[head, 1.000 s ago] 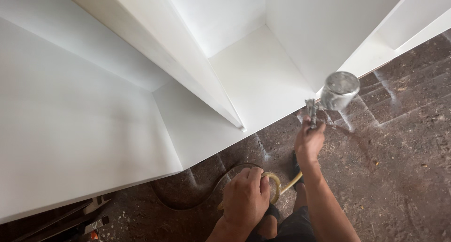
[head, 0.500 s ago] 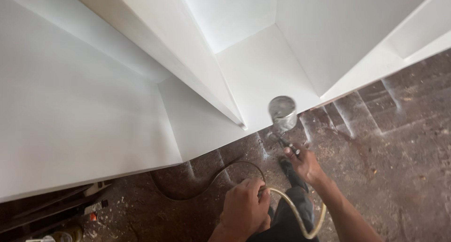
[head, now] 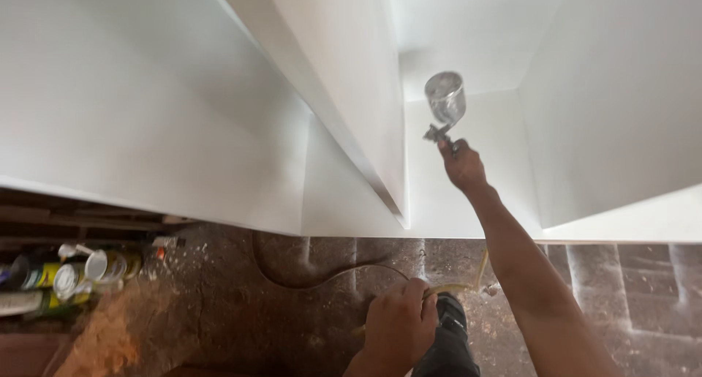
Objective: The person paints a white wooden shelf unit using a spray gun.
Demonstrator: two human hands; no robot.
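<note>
My right hand [head: 462, 165] grips a spray gun [head: 443, 108] with a shiny metal cup on top, held up inside a compartment of a white cabinet [head: 219, 106]. The gun sits in front of the compartment's white back panel, just right of a vertical divider [head: 344, 92]. My left hand [head: 398, 326] is low near the floor, its fingers closed around a yellowish air hose [head: 453, 289] that runs along the ground.
The floor is dark reddish-brown stone [head: 241, 304] with white dust marks at the right. Several cans and a spray bottle [head: 80, 271] lie at the lower left under the cabinet's edge. A dark hose curves across the floor [head: 307, 282].
My right hand has lifted the spray gun from the cabinet's lower edge up into the compartment. The view has shifted left, showing the cans. The left hand stays on the hose.
</note>
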